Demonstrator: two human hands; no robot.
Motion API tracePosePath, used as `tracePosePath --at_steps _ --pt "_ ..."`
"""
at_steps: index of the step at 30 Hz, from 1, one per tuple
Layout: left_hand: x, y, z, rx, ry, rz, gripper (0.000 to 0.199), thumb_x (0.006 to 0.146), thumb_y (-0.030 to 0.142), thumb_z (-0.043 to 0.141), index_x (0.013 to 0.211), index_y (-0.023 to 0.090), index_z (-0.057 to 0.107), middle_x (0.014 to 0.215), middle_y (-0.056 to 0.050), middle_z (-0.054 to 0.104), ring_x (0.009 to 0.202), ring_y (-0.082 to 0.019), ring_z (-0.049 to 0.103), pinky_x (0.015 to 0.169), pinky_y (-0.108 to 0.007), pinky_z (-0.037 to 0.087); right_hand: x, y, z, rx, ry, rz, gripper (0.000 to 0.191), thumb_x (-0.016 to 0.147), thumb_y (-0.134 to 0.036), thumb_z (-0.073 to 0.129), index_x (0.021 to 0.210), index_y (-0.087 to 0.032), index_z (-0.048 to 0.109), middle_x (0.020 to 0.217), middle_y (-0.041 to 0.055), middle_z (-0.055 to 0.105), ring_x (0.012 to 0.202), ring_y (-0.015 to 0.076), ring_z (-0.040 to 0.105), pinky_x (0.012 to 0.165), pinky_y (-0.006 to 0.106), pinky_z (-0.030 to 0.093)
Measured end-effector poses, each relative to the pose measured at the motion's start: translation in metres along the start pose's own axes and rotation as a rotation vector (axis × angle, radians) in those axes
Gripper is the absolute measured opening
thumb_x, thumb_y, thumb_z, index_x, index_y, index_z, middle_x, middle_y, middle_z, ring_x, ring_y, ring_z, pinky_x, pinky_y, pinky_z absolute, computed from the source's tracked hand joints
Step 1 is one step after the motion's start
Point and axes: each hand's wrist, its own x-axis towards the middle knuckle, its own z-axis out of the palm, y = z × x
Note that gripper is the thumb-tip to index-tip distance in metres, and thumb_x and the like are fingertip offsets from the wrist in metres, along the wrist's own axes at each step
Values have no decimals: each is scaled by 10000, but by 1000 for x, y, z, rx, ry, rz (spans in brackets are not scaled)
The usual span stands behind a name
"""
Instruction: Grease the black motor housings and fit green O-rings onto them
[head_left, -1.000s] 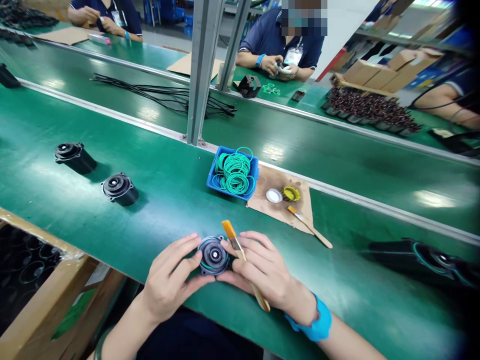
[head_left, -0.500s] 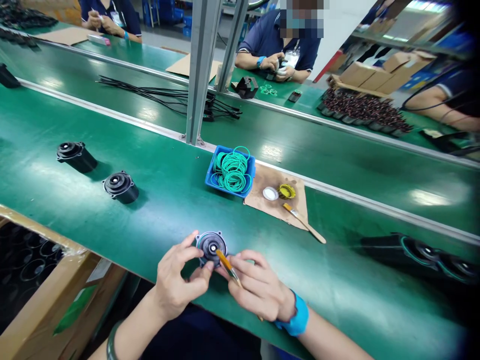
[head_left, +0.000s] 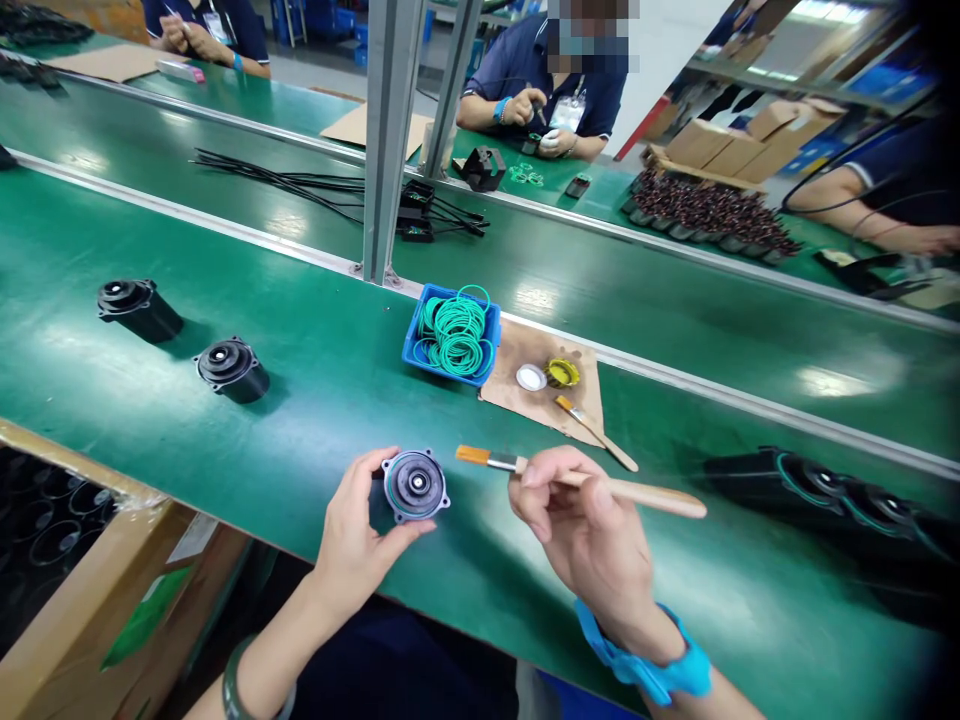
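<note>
1 brush (head_left: 501,461) crosswise in right hand (head_left: 600,545), bristles (head_left: 472,455) leftward; 1 camera-facing housing (head_left: 416,484) in left hand (head_left: 358,540)

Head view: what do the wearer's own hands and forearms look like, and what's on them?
Both the left hand and right hand are ungloved, and no sleeves show on the forearms. A rounded dark green bangle circles the left wrist; a wide bright blue wristband, uneven at its edges, wraps the right. I see no cable on either.
</note>
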Motion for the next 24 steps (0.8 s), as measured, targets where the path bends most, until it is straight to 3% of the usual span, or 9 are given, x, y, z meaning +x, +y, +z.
tracePosePath --at_steps 6,10,14,20,24 --pt "2 -1 -1 -36 -1 -8 561 787 430 786 1236 218 525 1163 -90 674 1073 -263 670 926 -404 555 -7 0 2 36 -122 306 444 1004 -534 400 826 -185 610 422 -69 417 397 124 342 472 271 302" --pt "1 -1 0 -52 -5 -32 550 784 418 790 1226 217 533 1156 -92 679 1060 -264 674 918 -410 556 -5 4 7 -35 -151 388 480 1006 -571 369 803 -187 573 423 -60 444 406 129 360 456 267 299" --pt "1 -2 0 -56 -10 -46 586 755 413 817 1229 214 535 1161 -95 681 1070 -268 671 920 -409 554 2 5 11 -111 -151 333 473 1023 -546 357 800 -190 574 443 -56 468 428 131 396 491 277 353" --pt "2 0 -2 -67 -9 -44 567 753 403 822 1218 217 555 1153 -87 692 1064 -260 675 927 -400 550 9 5 8 -397 -160 125 594 1046 -471 350 546 -203 528 589 19 569 565 152 528 615 314 443" --pt "2 0 -3 -80 -15 -31 561 752 408 823 1211 215 565 1153 -92 697 1070 -265 678 935 -409 551 13 5 5 -456 -178 49 587 1060 -402 326 552 -197 538 681 38 616 630 157 588 653 325 470"
